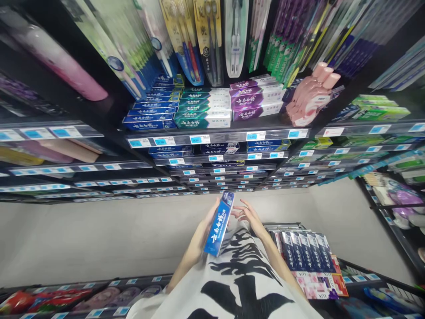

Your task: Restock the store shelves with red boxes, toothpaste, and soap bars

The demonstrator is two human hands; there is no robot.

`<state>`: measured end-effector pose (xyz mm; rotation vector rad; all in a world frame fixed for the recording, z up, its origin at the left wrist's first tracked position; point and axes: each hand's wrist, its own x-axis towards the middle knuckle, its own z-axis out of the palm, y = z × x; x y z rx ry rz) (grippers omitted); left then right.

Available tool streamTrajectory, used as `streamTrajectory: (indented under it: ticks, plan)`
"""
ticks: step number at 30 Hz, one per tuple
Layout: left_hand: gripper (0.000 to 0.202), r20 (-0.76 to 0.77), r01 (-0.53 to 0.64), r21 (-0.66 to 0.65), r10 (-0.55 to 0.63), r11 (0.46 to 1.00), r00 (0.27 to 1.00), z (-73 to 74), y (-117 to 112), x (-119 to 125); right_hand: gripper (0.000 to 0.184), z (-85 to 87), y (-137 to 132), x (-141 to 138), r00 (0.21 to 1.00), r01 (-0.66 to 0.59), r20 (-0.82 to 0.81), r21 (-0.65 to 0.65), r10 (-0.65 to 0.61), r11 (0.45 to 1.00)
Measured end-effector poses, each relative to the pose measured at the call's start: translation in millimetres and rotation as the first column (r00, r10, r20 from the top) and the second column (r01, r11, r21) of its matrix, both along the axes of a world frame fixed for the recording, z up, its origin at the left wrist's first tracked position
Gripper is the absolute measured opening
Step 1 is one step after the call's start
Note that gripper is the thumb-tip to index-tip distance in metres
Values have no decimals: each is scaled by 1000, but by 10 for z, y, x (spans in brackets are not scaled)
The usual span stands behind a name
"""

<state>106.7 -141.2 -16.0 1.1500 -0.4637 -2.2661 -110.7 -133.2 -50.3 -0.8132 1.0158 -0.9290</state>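
Observation:
A blue toothpaste box (219, 228) with white lettering stands tilted in front of my body. My left hand (207, 221) is closed around it from the left and behind, its fingers largely hidden by the box. Just right of the box is my right hand (247, 213), fingers apart and slightly bent. Its fingertips come close to the box's right side; whether they touch, I cannot tell. Ahead on the shelf lie stacks of blue toothpaste boxes (149, 119), green and white toothpaste boxes (202, 118) and purple and white toothpaste boxes (257, 110).
Hanging toothbrush packs (209, 40) fill the upper rack. Pink bottles (308, 99) stand at the shelf's right end. A shelf edge (226, 136) carries price tags. Dark boxes (307, 252) are stacked behind me on the right. Grey floor (109, 235) lies below.

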Motion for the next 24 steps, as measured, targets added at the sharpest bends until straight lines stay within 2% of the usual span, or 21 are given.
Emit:
streamTrajectory:
  ticks: [2, 4, 8, 11, 14, 17, 21, 24]
  plan:
    - [83, 4, 150, 96, -151, 984, 989, -13, -46, -47, 74, 14, -9, 24, 998, 57, 22, 58, -59, 997]
    - [73, -34, 225, 140, -223, 964, 974, -39, -51, -92, 70, 53, -18, 24, 994, 110, -3, 78, -111, 991]
    - [63, -139, 230, 83, -217, 970, 966, -89, 44, -43, 53, 102, -17, -73, 989, 120, -93, 25, -117, 992]
    - [67, -235, 213, -20, -212, 977, 949, -226, 118, 160, 53, 27, 12, -213, 964, 249, -110, 37, -244, 968]
    - [73, -270, 66, -68, -82, 996, 959, -441, 149, 409, 56, -83, 50, -379, 922, 385, -67, 35, -382, 922]
    - [64, -187, -124, -106, 103, 987, 977, -551, 121, 547, 56, -128, 61, -520, 920, 391, -41, -2, -391, 920]
    - [57, 68, -151, -178, 165, 972, 984, -456, 10, 491, 56, -98, 27, -591, 926, 371, -63, -12, -371, 928]
    - [58, 109, -154, -195, 177, 969, 978, -368, -58, 411, 54, -82, 12, -573, 916, 396, -59, -12, -396, 918]
